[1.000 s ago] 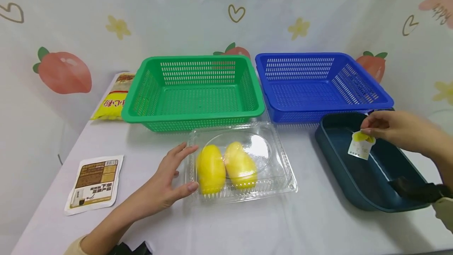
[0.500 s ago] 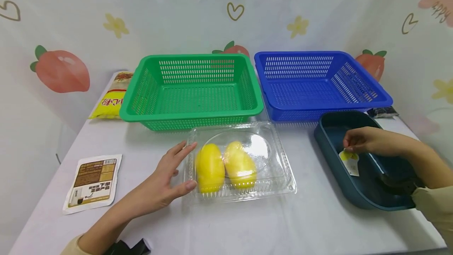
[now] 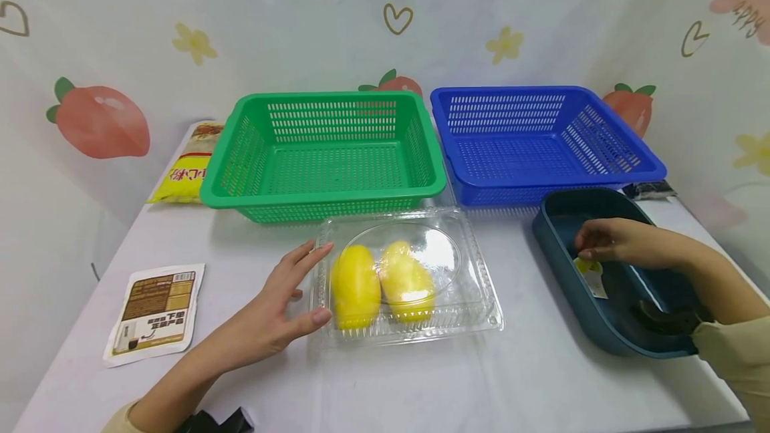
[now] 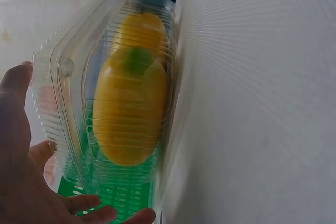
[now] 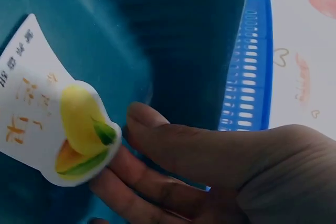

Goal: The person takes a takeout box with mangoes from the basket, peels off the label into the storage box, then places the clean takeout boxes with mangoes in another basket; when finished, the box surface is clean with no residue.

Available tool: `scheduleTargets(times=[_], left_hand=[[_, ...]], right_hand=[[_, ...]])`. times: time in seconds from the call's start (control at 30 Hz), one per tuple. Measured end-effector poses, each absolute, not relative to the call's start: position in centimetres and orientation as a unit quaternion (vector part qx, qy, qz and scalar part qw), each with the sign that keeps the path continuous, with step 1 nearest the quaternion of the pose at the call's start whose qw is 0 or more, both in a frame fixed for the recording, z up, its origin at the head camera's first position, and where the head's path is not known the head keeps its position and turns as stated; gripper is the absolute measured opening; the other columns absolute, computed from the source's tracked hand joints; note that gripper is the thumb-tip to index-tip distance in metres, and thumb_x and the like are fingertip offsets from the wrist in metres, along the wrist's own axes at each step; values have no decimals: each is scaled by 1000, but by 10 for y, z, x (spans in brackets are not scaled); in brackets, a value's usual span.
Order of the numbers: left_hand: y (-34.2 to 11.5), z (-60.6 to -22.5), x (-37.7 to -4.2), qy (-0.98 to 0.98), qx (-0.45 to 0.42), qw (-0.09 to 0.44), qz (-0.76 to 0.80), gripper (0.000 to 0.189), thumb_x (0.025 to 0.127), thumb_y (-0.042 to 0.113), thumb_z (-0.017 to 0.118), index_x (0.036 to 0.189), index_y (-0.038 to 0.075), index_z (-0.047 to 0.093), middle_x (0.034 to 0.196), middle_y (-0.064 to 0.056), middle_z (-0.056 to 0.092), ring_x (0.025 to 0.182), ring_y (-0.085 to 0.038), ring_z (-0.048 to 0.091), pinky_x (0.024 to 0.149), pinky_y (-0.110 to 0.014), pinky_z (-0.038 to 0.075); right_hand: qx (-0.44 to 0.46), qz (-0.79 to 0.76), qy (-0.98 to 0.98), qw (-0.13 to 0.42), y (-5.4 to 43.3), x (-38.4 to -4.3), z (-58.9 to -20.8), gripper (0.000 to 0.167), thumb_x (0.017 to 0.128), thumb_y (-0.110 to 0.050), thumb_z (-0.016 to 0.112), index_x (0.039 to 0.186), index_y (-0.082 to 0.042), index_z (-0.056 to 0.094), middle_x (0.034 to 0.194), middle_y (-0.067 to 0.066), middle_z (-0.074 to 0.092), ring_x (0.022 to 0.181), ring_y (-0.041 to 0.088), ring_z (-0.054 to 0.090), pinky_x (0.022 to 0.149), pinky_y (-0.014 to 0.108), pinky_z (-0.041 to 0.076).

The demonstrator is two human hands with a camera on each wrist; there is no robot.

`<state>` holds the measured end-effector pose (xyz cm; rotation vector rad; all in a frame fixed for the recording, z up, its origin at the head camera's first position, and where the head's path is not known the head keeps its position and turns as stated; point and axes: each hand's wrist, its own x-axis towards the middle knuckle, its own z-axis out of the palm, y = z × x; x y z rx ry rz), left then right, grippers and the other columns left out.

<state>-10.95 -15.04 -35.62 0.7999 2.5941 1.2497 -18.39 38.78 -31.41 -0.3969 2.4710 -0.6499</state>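
Note:
A clear plastic clamshell box (image 3: 475, 272) lies closed on the table, with two yellow mangoes (image 3: 356, 286) inside. My left hand (image 3: 273, 309) rests at its left edge, fingers spread and thumb apart. In the left wrist view the box (image 4: 68, 103) stands beside the fingertips. My right hand (image 3: 631, 242) reaches down into a dark teal basin (image 3: 568, 272). At its fingertips is a small white label card (image 5: 31, 98) with a mango picture. Its fingers lie behind the card's picture end, while the thumb stands just off the edge.
A green basket (image 3: 325, 200) and a blue basket (image 3: 559, 186) stand at the back. A yellow bag (image 3: 186, 172) lies back left, a white-and-brown packet (image 3: 158, 313) front left. A black packet (image 3: 650, 190) sits behind the basin.
My right hand has moved left and down inside the basin with the label card, then shifted slightly farther. My left hand has stayed by the box.

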Motion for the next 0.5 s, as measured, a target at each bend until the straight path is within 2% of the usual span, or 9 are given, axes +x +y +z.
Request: scheduleTargets(times=[0.13,0.3,0.4,0.5], left_hand=[[-149,-356,-112,863,270,78,420,79,90,30,64,153,31,17,158,-13,9,140,-36,19,91,-53,45],[-149,-357,-113,863,272,78,419,79,90,30,65,153,31,17,158,-12,9,140,-36,19,92,-54,45],[-151,-358,-112,865,275,74,414,80,90,31,65,153,32,17,158,-13,9,140,-36,20,91,-53,46],[-152,-358,-111,865,281,70,409,81,89,30,65,153,32,16,158,-13,10,140,-36,21,90,-53,47]], right_hand=[[-136,-210,939,236,390,-185,-302,21,97,-14,55,110,2,57,97,5,63,89,18,60,74,30,53],[-101,-180,968,146,402,-190,-278,27,97,-19,56,111,4,56,98,10,64,86,20,60,72,38,53],[-64,-204,972,98,411,-199,-265,39,99,-27,52,121,6,50,107,23,61,88,26,60,76,49,54],[-36,-220,971,82,423,-211,-256,60,100,-37,45,136,9,33,126,36,44,104,43,50,85,68,43]])
